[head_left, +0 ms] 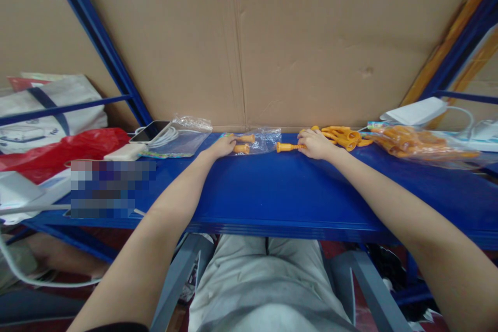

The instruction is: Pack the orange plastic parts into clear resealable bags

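My left hand [222,146] rests on the blue shelf [272,187] and grips the edge of a small clear plastic bag [261,140] that has orange plastic pieces [245,143] inside. My right hand [316,144] lies a little to the right and holds one orange plastic piece [287,147] whose end points toward the bag's opening. Just behind my right hand sits a loose pile of orange pieces [344,137].
A large clear bag of orange pieces [420,145] lies at the right, with a white charger [414,112] behind it. At the left are empty clear bags [182,137], a phone [150,132], a white power bank [124,153] and a red bag [66,150]. A cardboard wall [272,41] closes off the back.
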A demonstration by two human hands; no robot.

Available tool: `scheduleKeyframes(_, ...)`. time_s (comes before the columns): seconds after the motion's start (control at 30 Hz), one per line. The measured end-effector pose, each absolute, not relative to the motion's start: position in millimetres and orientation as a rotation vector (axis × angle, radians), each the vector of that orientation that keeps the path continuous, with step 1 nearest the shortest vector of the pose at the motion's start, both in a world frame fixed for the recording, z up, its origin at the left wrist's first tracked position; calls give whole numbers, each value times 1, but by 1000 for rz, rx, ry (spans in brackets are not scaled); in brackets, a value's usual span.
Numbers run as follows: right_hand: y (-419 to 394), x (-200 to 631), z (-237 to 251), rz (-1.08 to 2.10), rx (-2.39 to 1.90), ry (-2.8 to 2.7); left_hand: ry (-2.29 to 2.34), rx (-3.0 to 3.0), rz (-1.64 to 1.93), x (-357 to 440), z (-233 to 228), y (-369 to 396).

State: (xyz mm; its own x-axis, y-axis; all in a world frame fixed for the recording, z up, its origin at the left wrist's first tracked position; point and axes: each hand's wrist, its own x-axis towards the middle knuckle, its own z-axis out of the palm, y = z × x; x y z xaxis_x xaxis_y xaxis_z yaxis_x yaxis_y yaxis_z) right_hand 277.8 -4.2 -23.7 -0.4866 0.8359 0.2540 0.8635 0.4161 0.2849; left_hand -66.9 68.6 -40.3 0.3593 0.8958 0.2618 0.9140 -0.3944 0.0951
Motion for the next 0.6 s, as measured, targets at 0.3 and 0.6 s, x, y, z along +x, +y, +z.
scheduleKeyframes(0.3, -10, 282, -7, -741, -1763, -2246, -1710, -2546, -409, -67, -40, 67)
scheduleKeyframes(0.6, -18, 260, -4, -594, -1718, -2317, -1656, -2614, -310, -58, -27, 57)
